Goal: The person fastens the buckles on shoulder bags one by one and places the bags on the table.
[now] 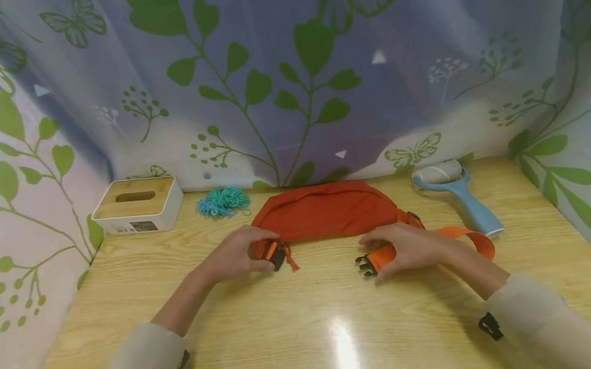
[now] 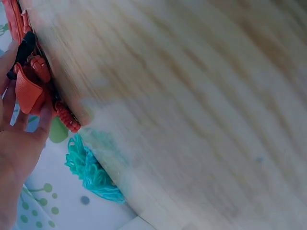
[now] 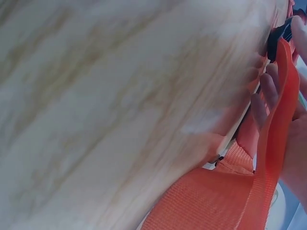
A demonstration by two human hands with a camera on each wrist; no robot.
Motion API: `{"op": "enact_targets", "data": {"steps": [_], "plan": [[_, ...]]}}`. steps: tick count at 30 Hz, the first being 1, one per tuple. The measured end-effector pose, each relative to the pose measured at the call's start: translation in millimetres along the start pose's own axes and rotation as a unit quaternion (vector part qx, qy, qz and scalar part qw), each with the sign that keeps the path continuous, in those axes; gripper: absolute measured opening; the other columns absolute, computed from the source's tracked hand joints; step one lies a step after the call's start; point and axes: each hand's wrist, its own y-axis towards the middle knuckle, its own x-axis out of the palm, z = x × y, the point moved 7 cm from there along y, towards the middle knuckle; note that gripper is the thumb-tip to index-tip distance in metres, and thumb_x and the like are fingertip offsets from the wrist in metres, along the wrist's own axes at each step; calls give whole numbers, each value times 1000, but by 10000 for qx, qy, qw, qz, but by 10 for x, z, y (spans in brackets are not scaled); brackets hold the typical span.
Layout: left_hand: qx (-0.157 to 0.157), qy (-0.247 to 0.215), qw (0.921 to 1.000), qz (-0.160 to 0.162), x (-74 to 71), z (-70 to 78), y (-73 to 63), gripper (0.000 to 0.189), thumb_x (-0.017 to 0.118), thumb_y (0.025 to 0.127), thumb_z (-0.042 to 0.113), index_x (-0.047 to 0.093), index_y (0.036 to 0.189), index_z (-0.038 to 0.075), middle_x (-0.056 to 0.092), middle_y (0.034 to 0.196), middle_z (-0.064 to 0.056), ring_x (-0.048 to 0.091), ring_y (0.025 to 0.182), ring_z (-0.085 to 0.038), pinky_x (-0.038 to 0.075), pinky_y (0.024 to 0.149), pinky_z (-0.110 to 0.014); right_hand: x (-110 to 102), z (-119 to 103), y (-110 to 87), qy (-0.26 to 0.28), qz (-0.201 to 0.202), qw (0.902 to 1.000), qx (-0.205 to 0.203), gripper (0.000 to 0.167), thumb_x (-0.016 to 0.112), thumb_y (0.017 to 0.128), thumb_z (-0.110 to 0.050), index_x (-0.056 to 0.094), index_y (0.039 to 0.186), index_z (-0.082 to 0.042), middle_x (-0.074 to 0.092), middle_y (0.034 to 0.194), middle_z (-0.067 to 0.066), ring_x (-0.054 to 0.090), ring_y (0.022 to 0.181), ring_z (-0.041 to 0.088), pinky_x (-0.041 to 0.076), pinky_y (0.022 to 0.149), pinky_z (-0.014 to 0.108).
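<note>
A red-orange waist bag (image 1: 325, 212) lies across the far middle of the table. At its left end my left hand (image 1: 238, 252) grips the short strap end with the black socket half of a buckle (image 1: 278, 257); a red zip cord (image 1: 290, 258) hangs beside it. My right hand (image 1: 412, 247) holds the pronged half of the buckle (image 1: 365, 265) on the long orange strap (image 1: 480, 242), prongs facing left. The two halves are apart. In the right wrist view the strap (image 3: 206, 199) loops past the palm, and the left wrist view shows fingers behind the orange webbing (image 2: 28, 91).
A white tissue box (image 1: 138, 207) with a wooden lid stands at the back left, next to a bundle of teal yarn (image 1: 223, 202). At the back right lies a lint roller (image 1: 458, 191) with a blue handle. A patterned curtain (image 1: 273, 78) hangs behind the wooden table (image 1: 310, 327).
</note>
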Motion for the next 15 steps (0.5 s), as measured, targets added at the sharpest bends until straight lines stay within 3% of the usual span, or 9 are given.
{"op": "enact_targets", "data": {"steps": [5,15], "plan": [[-191,-98,9996,177,-23,-14,13,49,87,82,22,71,125,6,69,125,-5,61,116,-26,50,98,-47,27,-9,5,-65,-91,9999,-50,72,89,79,-37,60,136,-4,68,126,2,63,117,25,50,99,48],[-645,-685,9935,637,-109,-82,12,51,87,83,24,70,127,8,69,118,-2,55,88,-21,50,72,-36,37,-9,21,-466,-99,9987,-196,49,87,81,-28,68,124,-11,67,119,-4,62,112,21,50,96,46]]}}
